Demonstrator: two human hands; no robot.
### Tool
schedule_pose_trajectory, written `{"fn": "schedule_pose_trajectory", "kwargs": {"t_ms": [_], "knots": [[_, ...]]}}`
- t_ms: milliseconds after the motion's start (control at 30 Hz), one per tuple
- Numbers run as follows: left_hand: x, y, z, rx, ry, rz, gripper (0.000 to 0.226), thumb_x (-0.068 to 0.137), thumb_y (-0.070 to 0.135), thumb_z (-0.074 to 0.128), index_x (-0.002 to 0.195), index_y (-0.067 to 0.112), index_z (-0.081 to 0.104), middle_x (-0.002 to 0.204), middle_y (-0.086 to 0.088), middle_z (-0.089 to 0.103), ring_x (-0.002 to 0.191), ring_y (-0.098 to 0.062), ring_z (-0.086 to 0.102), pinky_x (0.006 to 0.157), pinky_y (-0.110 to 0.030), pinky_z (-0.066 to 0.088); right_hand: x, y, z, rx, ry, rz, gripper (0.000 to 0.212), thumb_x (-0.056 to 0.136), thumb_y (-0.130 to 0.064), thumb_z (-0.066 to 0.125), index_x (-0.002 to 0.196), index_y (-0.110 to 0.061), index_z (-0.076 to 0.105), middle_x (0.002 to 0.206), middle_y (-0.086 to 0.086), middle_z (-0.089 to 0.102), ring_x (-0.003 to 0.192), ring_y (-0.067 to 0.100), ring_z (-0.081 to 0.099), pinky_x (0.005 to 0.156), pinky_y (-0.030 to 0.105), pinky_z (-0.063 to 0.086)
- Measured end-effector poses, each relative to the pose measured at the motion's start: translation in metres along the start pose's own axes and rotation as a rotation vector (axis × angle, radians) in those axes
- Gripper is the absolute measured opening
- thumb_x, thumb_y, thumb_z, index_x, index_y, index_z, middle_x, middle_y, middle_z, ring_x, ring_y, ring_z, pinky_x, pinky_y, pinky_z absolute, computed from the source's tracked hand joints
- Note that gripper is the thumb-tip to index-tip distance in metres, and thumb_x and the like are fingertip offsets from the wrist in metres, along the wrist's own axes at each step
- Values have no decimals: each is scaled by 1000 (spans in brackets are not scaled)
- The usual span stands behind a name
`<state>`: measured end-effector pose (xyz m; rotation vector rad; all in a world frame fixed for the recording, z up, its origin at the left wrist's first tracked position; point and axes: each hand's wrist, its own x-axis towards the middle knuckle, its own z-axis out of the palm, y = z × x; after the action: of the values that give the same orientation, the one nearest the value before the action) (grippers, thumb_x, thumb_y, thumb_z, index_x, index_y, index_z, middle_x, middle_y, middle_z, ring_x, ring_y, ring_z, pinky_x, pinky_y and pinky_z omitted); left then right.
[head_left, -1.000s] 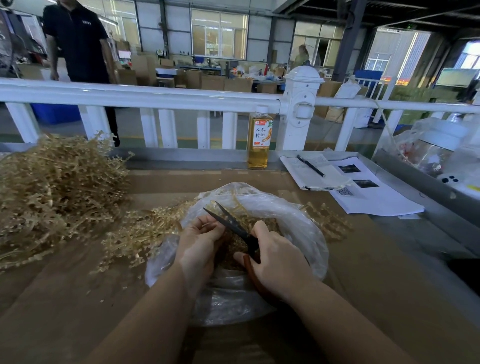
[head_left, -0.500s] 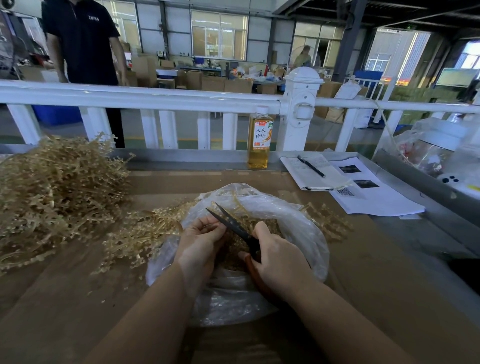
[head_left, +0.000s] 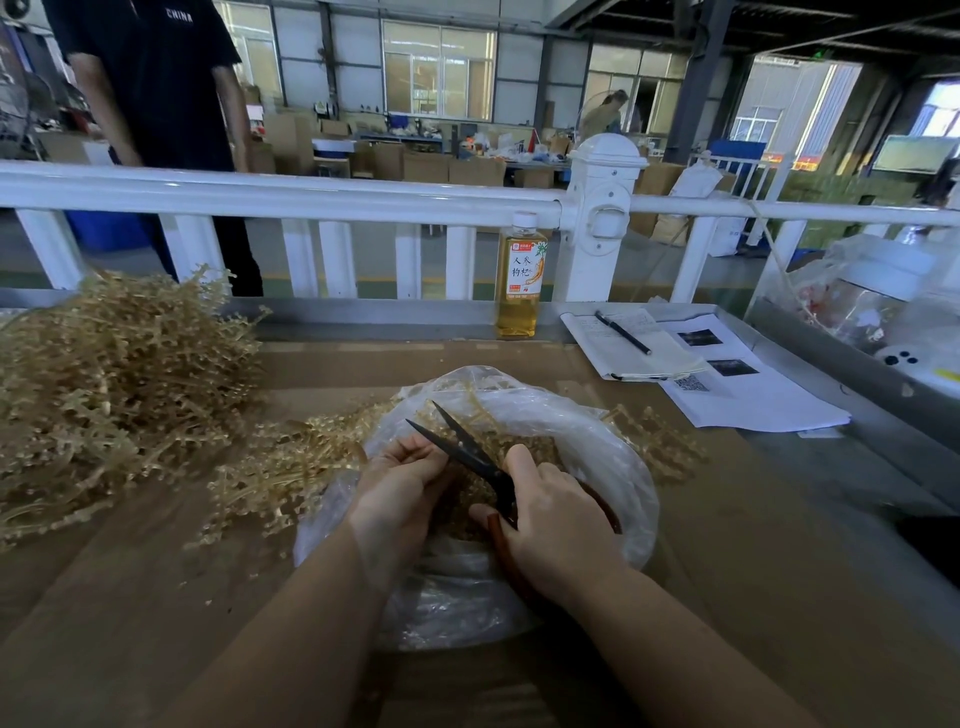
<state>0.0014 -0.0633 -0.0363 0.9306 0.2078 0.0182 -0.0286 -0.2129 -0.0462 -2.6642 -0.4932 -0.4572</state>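
Mid-snip, lower centre: right hand (head_left: 558, 512) curled round the scissors (head_left: 462, 449) handles, blades apart, while the left hand (head_left: 402, 475) pinches a dried sprig (head_left: 337, 452) over the plastic bag (head_left: 613, 457). Next, I'd guess, close the blades cleanly, then grab more from the pile (head_left: 114, 384) at far left.

At the back of the tabletop (head_left: 727, 545) a bottle (head_left: 521, 280) of amber drink stands upright against the white railing (head_left: 311, 195); right of it, a notebook (head_left: 631, 351) with a pen (head_left: 622, 332) on top, touching printed papers (head_left: 753, 395); beyond the railing stands a person (head_left: 161, 93) in black; far right, a bagged jar (head_left: 878, 291).
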Motion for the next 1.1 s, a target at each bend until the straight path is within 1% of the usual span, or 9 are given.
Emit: {"fn": "schedule_pose_trajectory", "kwargs": {"t_ms": [133, 200, 400, 533, 700, 833, 933, 1033, 1100], "knots": [[-1, 0, 0, -4, -13, 0, 19, 89, -14, 49, 80, 3, 52, 78, -14, 63, 69, -18, 67, 63, -22, 58, 1, -1, -1, -6, 6, -3, 36, 93, -51, 46, 114, -26, 31, 95, -1, 56, 90, 19, 57, 68, 25, 31], [-1, 0, -1, -7, -10, 6, 22, 89, -14, 49, 77, 4, 51, 77, -14, 63, 66, -17, 67, 61, -21, 57, 1, -2, -2, -6, 10, -6, 34, 93, -50, 47, 113, -26, 32, 93, -2, 56, 87, 19, 58, 67, 25, 32], [0, -1, 0, 23, 5, 18, 21, 88, -15, 49, 78, 4, 51, 82, -15, 60, 76, -21, 63, 69, -22, 57, 0, -2, -3, -11, 8, -19, 31, 92, -49, 47, 109, -28, 31, 83, -8, 46, 78, 17, 56, 63, 25, 32], [0, -2, 1, 16, 14, 33, 23, 88, -15, 49, 76, 4, 51, 79, -14, 59, 74, -19, 62, 65, -20, 57, 0, -1, -3, -9, 2, -19, 29, 93, -48, 46, 105, -30, 28, 81, -9, 46, 72, 13, 49, 61, 25, 31], [2, -3, -1, -6, 29, 38, 26, 87, -15, 52, 74, 8, 52, 75, -10, 59, 63, -14, 64, 58, -17, 55, 1, 0, -2, -19, -1, -35, 28, 93, -48, 47, 103, -28, 29, 80, -7, 52, 69, 14, 52, 59, 24, 31], [3, -5, -1, -15, 21, 61, 26, 86, -15, 52, 74, 8, 53, 73, -10, 59, 57, -11, 67, 55, -17, 54, 1, 1, -1, -30, 10, -26, 31, 92, -50, 47, 108, -27, 32, 82, -5, 55, 75, 16, 59, 60, 23, 32], [4, -5, -1, -12, 23, 65, 25, 86, -15, 52, 76, 8, 53, 72, -9, 59, 58, -10, 66, 56, -17, 54, 0, 1, -1, -24, 8, -40, 30, 93, -50, 46, 106, -27, 31, 77, -9, 47, 71, 15, 55, 60, 24, 31], [5, -6, -2, -10, 22, 62, 26, 86, -16, 52, 76, 8, 53, 72, -8, 58, 61, -12, 65, 57, -17, 54, 1, 0, -2, -9, 1, -45, 29, 93, -49, 46, 103, -28, 30, 75, -11, 45, 64, 11, 44, 59, 24, 30], [6, -6, -3, -1, 18, 58, 25, 86, -15, 52, 77, 8, 54, 75, -9, 58, 67, -14, 64, 58, -17, 55, 2, 0, -3, -8, -5, -42, 29, 93, -49, 47, 104, -27, 31, 74, -11, 47, 63, 11, 45, 58, 24, 31]]}}
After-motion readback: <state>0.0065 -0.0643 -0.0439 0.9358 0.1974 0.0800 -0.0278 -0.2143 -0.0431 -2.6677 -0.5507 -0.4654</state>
